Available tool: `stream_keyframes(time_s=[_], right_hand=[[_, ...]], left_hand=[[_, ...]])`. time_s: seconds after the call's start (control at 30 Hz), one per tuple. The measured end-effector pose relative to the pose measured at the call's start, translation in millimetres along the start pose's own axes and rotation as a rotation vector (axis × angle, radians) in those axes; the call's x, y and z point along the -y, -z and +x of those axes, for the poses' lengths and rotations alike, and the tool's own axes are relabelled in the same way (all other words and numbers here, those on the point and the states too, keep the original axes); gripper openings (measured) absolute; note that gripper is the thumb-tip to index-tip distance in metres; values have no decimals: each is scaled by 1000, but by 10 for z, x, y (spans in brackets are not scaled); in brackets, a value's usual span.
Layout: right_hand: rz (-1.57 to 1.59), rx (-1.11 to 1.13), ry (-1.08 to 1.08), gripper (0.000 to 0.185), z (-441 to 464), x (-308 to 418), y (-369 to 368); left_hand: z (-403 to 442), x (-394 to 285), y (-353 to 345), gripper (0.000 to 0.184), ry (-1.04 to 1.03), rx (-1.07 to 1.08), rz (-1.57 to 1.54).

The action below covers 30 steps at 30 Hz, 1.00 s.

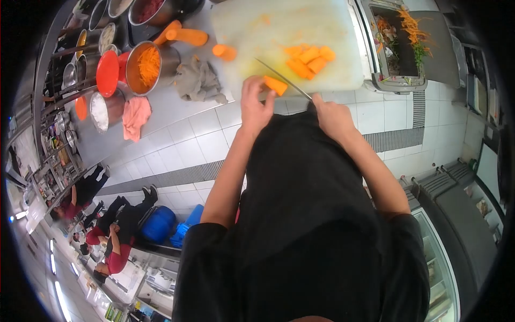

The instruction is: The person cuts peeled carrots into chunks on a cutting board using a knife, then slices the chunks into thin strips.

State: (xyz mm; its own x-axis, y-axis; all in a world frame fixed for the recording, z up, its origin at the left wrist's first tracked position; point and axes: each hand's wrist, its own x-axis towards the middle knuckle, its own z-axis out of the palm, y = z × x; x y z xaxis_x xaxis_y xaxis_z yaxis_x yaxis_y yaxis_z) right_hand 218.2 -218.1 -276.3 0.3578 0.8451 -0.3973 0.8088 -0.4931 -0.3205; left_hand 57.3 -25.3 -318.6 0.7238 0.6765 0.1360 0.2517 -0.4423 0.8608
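Observation:
My left hand (pixel 256 104) is at the near edge of the white cutting board (pixel 236 27), its fingers closed on a piece of carrot (pixel 276 86). In my right hand (pixel 331 115) is the handle of a kitchen knife (pixel 283 78). The thin blade points up and left across the board, just to the right of the held carrot. Several cut carrot chunks (pixel 310 60) lie in a group beyond the knife. A short carrot piece (pixel 224 52) rests at the board's left edge, with peeled carrots (pixel 186 36) farther left on the metal counter.
Left of the board are a grey cloth (pixel 198 79), a metal pot of shredded carrot (pixel 149 65), a red lid (pixel 108 73) and a pink cloth (pixel 136 117). A waste bin (pixel 399 84) with peelings stands at the right. Several people (pixel 115 252) are in the background at lower left.

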Motion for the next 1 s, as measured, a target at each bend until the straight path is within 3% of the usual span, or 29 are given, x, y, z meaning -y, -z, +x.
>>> stream_keyframes(time_s=[0.03,0.17,0.27,0.37,0.43,0.63,1.0], right_hand=[[3,4,-2,34,-27,8,-18],[24,-7,-26,30,-72,28,16],[5,-28,-32,30,-73,-9,47],[-3,-7,-83,31,-69,-38,75],[8,-24,-73,33,-76,-66,21],[30,57,-88,34,-155,57,72],[41,4,-73,28,-349,240,235]], left_hand=[[-22,21,-14,46,-84,20,141],[62,-128,-50,49,-88,32,136],[192,-84,37,53,-145,154,61],[192,-138,135,52,-83,210,118],[146,-213,52,48,75,71,31],[235,-229,7,38,-8,197,249],[332,-364,73,36,83,304,229]])
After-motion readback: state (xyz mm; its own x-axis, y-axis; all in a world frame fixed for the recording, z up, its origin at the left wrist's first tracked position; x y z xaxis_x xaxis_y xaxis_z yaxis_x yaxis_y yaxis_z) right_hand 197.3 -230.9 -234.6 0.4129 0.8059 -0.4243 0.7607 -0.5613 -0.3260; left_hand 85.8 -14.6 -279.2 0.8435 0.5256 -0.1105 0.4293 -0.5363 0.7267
